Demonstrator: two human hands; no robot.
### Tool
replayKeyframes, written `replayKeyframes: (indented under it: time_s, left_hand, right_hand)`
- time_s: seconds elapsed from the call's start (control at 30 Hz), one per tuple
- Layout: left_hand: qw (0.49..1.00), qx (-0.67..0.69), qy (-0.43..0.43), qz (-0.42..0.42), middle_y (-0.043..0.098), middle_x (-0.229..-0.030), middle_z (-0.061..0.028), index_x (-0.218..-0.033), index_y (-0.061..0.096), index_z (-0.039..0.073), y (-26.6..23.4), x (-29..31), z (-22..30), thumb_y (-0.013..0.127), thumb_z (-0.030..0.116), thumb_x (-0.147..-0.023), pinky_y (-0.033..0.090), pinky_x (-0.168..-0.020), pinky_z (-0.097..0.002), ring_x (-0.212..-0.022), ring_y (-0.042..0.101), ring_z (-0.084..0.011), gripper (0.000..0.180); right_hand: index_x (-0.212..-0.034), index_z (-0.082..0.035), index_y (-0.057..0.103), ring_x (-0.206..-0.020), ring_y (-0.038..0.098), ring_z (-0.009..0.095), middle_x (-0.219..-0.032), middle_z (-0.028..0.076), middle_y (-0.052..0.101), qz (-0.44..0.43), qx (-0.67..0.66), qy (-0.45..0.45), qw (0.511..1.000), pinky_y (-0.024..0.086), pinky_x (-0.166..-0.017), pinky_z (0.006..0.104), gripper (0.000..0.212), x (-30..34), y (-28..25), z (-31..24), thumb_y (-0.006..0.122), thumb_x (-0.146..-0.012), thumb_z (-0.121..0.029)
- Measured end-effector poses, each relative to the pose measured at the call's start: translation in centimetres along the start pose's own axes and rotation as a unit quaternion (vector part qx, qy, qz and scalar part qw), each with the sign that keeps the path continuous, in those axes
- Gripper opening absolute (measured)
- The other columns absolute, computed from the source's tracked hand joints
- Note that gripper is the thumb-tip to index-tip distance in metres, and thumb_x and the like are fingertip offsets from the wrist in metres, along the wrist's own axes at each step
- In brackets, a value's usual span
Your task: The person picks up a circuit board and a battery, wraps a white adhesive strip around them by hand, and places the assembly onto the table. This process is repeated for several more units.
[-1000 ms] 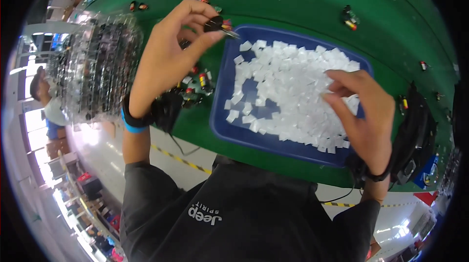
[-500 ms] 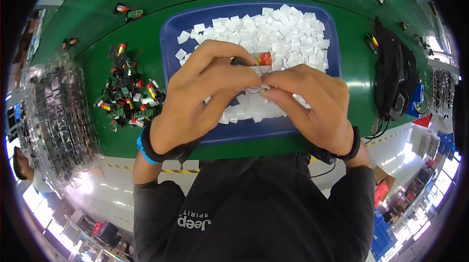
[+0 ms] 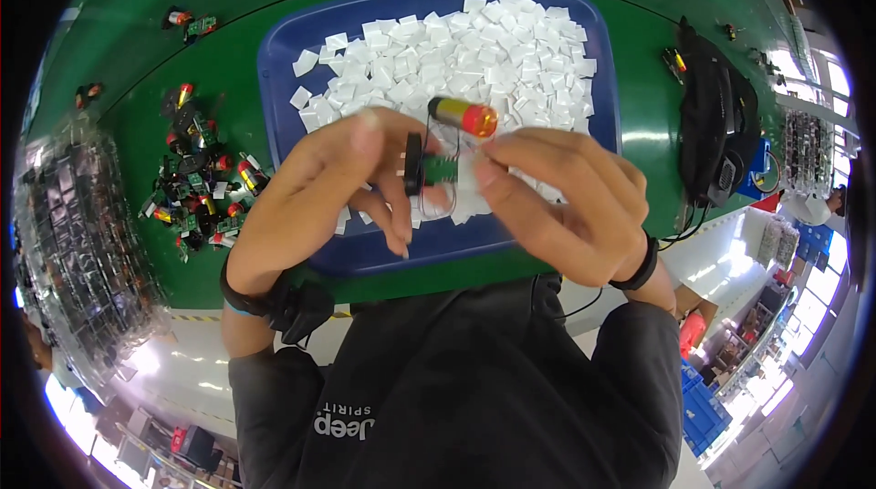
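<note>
Green table [image 3: 228, 51], one blue tray [image 3: 283, 42], two hands [image 3: 319, 188] [image 3: 570, 202] holding perhaps one circuit part [image 3: 438, 168]

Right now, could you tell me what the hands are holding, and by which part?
Both hands, left hand and right hand, pinch a small electronic assembly by its green board; its yellow-and-red cylinder sticks up free above the fingers.
</note>
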State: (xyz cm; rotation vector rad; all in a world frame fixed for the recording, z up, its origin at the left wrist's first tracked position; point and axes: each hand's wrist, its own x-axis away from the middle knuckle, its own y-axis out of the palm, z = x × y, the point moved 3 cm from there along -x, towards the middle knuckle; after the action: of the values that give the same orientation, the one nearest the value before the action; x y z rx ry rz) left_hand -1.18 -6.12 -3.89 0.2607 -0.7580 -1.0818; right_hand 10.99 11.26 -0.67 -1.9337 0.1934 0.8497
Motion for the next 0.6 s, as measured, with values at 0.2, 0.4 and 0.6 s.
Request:
replayKeyframes:
  time_s: [0.2, 0.4, 0.6]
  left_hand:
    - [0.998, -0.048, 0.027, 0.029, 0.068, -0.097, -0.0111, -0.123, 0.057, -0.004, 0.9, -0.1, 0.0, 0.062, 0.013, -0.100, 0.058, -0.065, -0.0268, -0.070, 0.064, -0.0124, 0.029]
    - [0.984, -0.142, 0.094, 0.051, 0.065, -0.110, -0.0141, -0.121, 0.055, -0.006, 1.2, 0.0, -0.7, 0.064, 0.012, -0.097, 0.060, -0.066, -0.0291, -0.078, 0.066, -0.0150, 0.031]
    - [0.962, -0.235, 0.096, 0.096, 0.067, -0.107, -0.0119, -0.122, 0.057, -0.004, 1.7, 0.2, -0.7, 0.071, 0.009, -0.091, 0.058, -0.069, -0.0271, -0.080, 0.066, -0.0141, 0.036]
  right_hand:
    - [-0.087, -0.005, 0.070, -0.064, 0.063, 0.018, -0.089, 0.008, 0.068, 0.022, -0.026, 0.037, 0.999, 0.050, -0.049, 0.0238, 0.023, 0.4, 0.7, 0.2, 0.076, -0.065, -0.003]
    - [-0.095, -0.003, 0.068, -0.071, 0.062, 0.016, -0.095, 0.009, 0.068, -0.061, -0.094, 0.180, 0.977, 0.048, -0.053, 0.0242, 0.024, 0.9, 0.5, 0.7, 0.076, -0.073, 0.005]
    - [-0.101, -0.001, 0.065, -0.081, 0.062, 0.012, -0.099, 0.008, 0.065, -0.036, -0.211, 0.344, 0.914, 0.047, -0.057, 0.0220, 0.022, 1.8, 0.5, 1.5, 0.073, -0.082, 0.005]
